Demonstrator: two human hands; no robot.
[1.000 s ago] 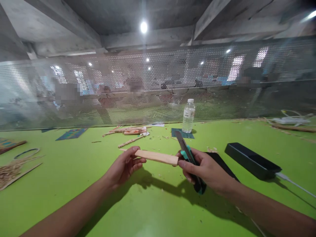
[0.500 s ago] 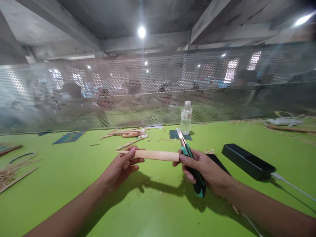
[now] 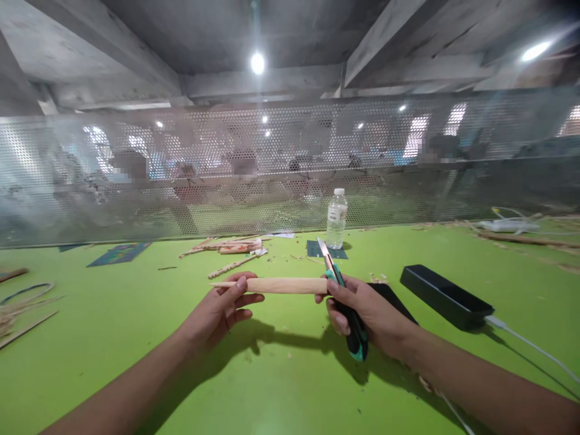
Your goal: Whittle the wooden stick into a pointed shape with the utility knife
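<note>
A pale, flat strip of wood [image 3: 286, 286] is stretched level between my two hands above the green table [image 3: 272, 393]. Its left end narrows to a thin point, pinched between the thumb and fingers of my left hand [image 3: 229, 305]. My right hand [image 3: 353, 305] grips a black and teal utility knife [image 3: 356, 332] with its blade out, pointing up and away. The thumb and forefinger of that same hand also pinch the strip's square right end. The blade stands beside the wood, not against its face.
A water bottle [image 3: 336, 220] stands behind the knife. Carved wooden sticks [image 3: 235, 246] lie near the perforated screen [image 3: 272, 199]. To the right are a black power bank [image 3: 446, 296] with a white cable [image 3: 534, 341] and a dark flat object [image 3: 392, 302]. Shavings [image 3: 11, 317] lie at left.
The strip has turned slightly and now lies more level. Both hands keep their hold, and the whole view has shifted a little.
</note>
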